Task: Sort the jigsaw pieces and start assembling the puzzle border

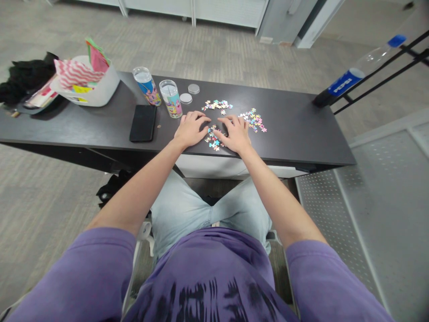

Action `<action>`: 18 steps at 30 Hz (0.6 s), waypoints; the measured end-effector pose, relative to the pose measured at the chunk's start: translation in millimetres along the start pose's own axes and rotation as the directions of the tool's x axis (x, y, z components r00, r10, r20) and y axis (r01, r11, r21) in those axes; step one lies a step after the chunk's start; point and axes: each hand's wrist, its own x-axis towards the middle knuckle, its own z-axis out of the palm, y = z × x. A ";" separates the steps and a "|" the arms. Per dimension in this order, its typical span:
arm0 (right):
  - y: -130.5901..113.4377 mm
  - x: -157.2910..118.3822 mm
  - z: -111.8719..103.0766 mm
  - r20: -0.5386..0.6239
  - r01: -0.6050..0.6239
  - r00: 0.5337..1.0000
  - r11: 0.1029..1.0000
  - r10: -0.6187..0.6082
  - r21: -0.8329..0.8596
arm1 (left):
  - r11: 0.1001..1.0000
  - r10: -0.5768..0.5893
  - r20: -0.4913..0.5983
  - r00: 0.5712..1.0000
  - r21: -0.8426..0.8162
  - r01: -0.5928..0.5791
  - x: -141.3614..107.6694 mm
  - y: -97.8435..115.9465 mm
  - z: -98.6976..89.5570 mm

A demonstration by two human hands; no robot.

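Note:
My left hand (191, 129) rests on the dark table, fingers stretched and spread, with nothing in it. My right hand (235, 133) lies palm down across from it, its fingers also apart and its thumb touching or just over a near pile of jigsaw pieces (213, 142). That pile sits between both thumbs, partly covered by the right hand. Beyond my fingertips is a second cluster of jigsaw pieces (217, 105). Another cluster of colourful jigsaw pieces (256, 120) spreads just right of my right hand.
Two clear cartoon-printed jars (172, 102) stand left of my hands, beside two round silver lids (186, 98). A black phone (143, 124) lies near them. Further left is a white basket (107, 87) holding fabric and packets. A Pepsi bottle (343, 83) stands at the table's right end.

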 end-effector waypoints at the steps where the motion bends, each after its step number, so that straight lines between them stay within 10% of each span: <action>1: 0.1 0.8 1.1 -0.007 -0.031 0.999 1.000 0.031 -0.002 | 1.000 -0.001 0.002 1.000 0.002 0.001 -0.2 0.9 -0.5; 18: 12.0 22.7 7.4 0.018 -0.103 0.995 0.994 0.102 0.048 | 0.997 0.073 0.041 0.996 -0.019 -0.073 -3.7 8.9 -9.0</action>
